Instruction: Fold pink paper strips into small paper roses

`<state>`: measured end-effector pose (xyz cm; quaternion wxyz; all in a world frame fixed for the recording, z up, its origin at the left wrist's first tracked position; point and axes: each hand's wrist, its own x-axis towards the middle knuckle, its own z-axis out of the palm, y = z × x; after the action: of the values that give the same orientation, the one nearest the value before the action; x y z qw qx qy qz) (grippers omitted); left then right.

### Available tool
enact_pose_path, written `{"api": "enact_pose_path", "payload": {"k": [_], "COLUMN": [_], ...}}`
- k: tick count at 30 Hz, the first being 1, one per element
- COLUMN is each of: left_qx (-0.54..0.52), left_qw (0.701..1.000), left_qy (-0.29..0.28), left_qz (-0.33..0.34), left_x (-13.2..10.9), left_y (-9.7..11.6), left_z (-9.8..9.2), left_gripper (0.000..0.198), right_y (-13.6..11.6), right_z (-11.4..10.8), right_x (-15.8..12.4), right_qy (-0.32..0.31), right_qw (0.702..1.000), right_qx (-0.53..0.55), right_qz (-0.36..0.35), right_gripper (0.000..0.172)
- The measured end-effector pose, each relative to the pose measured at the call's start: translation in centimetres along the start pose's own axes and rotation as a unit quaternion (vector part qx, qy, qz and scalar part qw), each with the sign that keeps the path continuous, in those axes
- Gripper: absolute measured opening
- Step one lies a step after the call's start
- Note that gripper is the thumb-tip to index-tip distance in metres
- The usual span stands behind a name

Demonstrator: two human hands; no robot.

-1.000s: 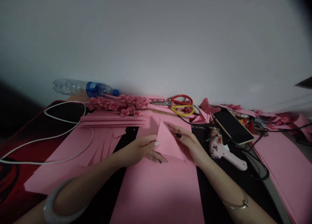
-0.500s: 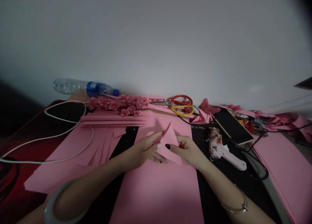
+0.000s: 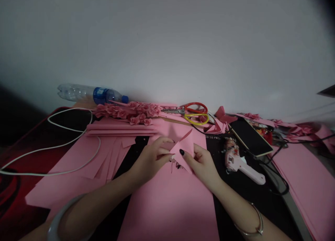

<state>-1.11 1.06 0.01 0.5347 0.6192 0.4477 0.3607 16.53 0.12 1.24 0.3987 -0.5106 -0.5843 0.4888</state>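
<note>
A folded piece of pink paper (image 3: 185, 146) is held up between both hands, its pointed tip facing upward. My right hand (image 3: 205, 164) grips its right side, with the dark-nailed thumb pressed on the front and the fingers behind. On the other side, my left hand (image 3: 154, 157) pinches the paper's left corner between thumb and fingers. Under the hands lies a long pink paper sheet (image 3: 170, 206). Part of the folded piece's underside is hidden by the fingers.
Scissors (image 3: 196, 118) with red and yellow handles lie behind the hands beside pink paper roses (image 3: 141, 111). A glue gun (image 3: 242, 166) and a phone (image 3: 250, 136) rest to the right. At left are a plastic bottle (image 3: 86, 93), a white cable (image 3: 52, 148) and cut paper (image 3: 86, 164).
The folded paper has turned and shifted slightly right. My left hand's fingers have moved from behind it to its left corner. The right hand keeps its hold.
</note>
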Motion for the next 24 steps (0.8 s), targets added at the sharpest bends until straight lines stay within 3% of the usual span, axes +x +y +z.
{"api": "enact_pose_path", "payload": {"k": [7, 16, 24], "left_qx": [0.045, 0.021, 0.024], "left_qw": [0.997, 0.998, 0.995], "left_qy": [0.037, 0.059, 0.089], "left_qz": [0.045, 0.019, 0.027], "left_x": [-0.1, 0.0, 0.0], "left_y": [0.2, 0.4, 0.2], "left_z": [0.1, 0.2, 0.4], "left_gripper": [0.007, 0.01, 0.011], "right_y": [0.9, 0.7, 0.7], "right_z": [-0.2, -0.2, -0.2], "right_x": [-0.1, -0.2, -0.3], "right_qy": [0.002, 0.006, 0.027], "right_qw": [1.0, 0.999, 0.996], "right_qx": [0.0, 0.004, -0.057], "right_qz": [-0.009, -0.035, -0.064], "right_gripper": [0.014, 0.015, 0.016]}}
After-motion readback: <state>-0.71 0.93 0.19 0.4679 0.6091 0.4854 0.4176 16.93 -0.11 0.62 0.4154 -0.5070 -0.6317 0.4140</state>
